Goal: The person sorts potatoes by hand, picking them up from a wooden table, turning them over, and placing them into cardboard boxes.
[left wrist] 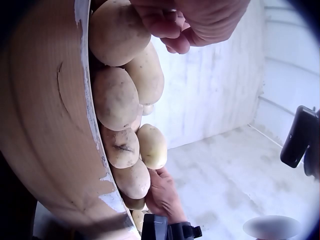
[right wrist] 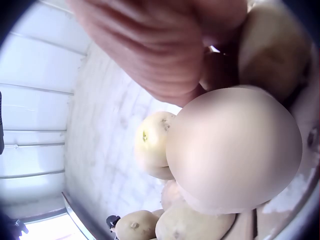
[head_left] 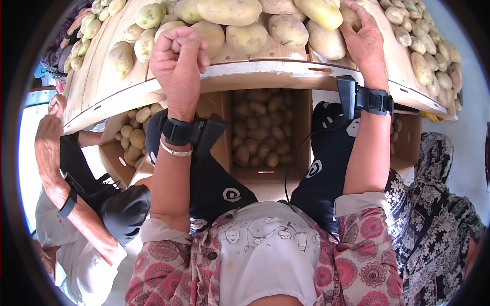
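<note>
My left hand point(head_left: 178, 66) hovers at the front edge of a slatted wooden table point(head_left: 260, 67), before a row of large potatoes. Its fingers are loosely curled, and nothing shows between them in the left wrist view. Close by it lies a round potato point(head_left: 210, 38). My right hand point(head_left: 365, 43) reaches to the right end of the row, thumb and fingers around a potato point(head_left: 351, 18) that it partly hides. Beside it are a yellowish potato point(head_left: 321, 11) on top of the pile and a larger potato point(head_left: 326, 41) below. A large potato point(right wrist: 232, 150) appears blurred in the right wrist view.
Smaller potatoes point(head_left: 434, 66) are heaped at the table's right; more potatoes point(head_left: 122, 58) lie at left. Beneath the table stand cardboard boxes, the middle box point(head_left: 219, 127) holding potatoes. A person's arm point(head_left: 76, 204) is at left, and someone in patterned clothing point(head_left: 434, 204) sits at right.
</note>
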Tool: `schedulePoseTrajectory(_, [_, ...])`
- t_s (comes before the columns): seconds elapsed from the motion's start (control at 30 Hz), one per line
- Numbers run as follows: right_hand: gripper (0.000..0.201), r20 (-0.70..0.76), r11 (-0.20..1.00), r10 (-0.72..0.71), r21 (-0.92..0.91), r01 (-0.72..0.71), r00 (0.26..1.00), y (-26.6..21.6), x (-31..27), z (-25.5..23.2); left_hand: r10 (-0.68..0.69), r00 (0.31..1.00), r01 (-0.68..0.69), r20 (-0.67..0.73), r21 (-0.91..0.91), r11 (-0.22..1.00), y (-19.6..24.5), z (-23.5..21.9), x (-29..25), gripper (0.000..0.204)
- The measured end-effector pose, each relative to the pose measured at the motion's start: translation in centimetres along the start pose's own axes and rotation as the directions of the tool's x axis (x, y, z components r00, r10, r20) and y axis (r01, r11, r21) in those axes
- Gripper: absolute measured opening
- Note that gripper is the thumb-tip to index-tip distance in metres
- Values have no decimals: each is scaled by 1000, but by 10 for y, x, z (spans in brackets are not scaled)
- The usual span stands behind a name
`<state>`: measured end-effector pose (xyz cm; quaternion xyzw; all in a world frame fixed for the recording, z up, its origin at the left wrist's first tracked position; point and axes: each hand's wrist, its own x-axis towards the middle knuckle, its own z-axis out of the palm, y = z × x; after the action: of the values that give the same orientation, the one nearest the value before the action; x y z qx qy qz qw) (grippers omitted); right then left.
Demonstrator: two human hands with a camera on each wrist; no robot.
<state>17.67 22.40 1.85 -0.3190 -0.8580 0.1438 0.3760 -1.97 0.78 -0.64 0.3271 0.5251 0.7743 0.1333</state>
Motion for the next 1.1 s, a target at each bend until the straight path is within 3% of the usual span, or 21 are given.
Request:
schedulePoseTrajectory(0.07, [35, 8, 1000, 16, 9, -16, 1000, 2, 0, 2, 6, 1000, -6, 3, 9, 1000, 1, 0, 1, 6])
schedulePoseTrajectory(0.13, [33, -173, 997, -81, 6, 83, 982, 3, 1, 7, -3, 1000, 3, -10, 48, 999, 3, 1, 1, 6])
schedulePoseTrajectory(0.17, [33, -171, 997, -80, 6, 82, 982, 5, 1, 3, -5, 1000, 5, -11, 47, 999, 3, 2, 0, 6])
schedulePoseTrajectory(0.2, [34, -132, 931, 110, 361, -55, 985, -2, 2, -5, -4, 1000, 5, -13, 41, 999, 3, 3, 0, 6])
schedulePoseTrajectory(0.23, [34, -79, 843, 188, 524, -120, 979, -7, 5, -8, -1, 1000, 2, -18, 37, 999, 3, 3, 0, 5])
schedulePoseTrajectory(0.27, [35, -25, 723, 265, 666, -182, 964, -11, 8, -12, 2, 1000, -1, -24, 40, 999, 3, 4, 0, 5])
schedulePoseTrajectory(0.3, [36, -80, 441, 336, 894, -82, 939, -13, 10, -12, 6, 1000, -5, -28, 40, 999, 3, 5, -1, 6])
schedulePoseTrajectory(0.33, [38, -99, 109, 422, 992, 59, 901, -14, 11, -12, 8, 1000, -6, -30, 39, 999, 3, 5, -1, 6])
schedulePoseTrajectory(0.37, [42, -40, -21, 158, 999, 44, 987, -10, 5, -18, 9, 999, -7, -32, 41, 999, 3, 4, -1, 6])
schedulePoseTrajectory(0.4, [46, 23, -122, -119, 992, -38, 993, -6, 0, -24, -8, 999, 9, -34, 31, 999, 4, 5, -2, 6])
schedulePoseTrajectory(0.47, [45, 346, -556, -25, 775, -301, 938, 0, -3, -29, -3, 999, 3, -35, 12, 1000, 8, 9, -5, 6])
schedulePoseTrajectory(0.5, [49, 423, -646, -58, 675, -357, 904, -7, -4, -31, -26, 998, 29, -50, 54, 998, 10, 10, -9, 6])
schedulePoseTrajectory(0.53, [42, 490, -705, 45, 632, -320, 870, -22, -6, -28, -45, 997, 51, -63, 84, 995, 10, 11, -7, 5])
schedulePoseTrajectory(0.57, [39, 530, -600, 126, 714, -361, 839, -22, -4, -21, -43, 998, 46, -51, 53, 998, 9, 10, -4, 5])
schedulePoseTrajectory(0.7, [37, 537, -522, 219, 770, -367, 815, -32, 0, -18, -66, 997, 67, -36, 26, 997, 10, 9, -3, 3])
schedulePoseTrajectory(0.77, [37, 498, -365, 337, 851, -377, 799, -35, -1, -19, -50, 998, 52, -26, 65, 997, 11, 7, -3, 3])
schedulePoseTrajectory(1.03, [37, 477, -326, 361, 870, -371, 802, -31, -3, -18, -51, 998, 54, -32, 84, 995, 9, 5, -2, 5])
schedulePoseTrajectory(1.1, [32, 352, -152, 328, 936, -319, 877, -31, -5, -18, -52, 998, 55, -36, 86, 995, 7, 8, -3, 6])
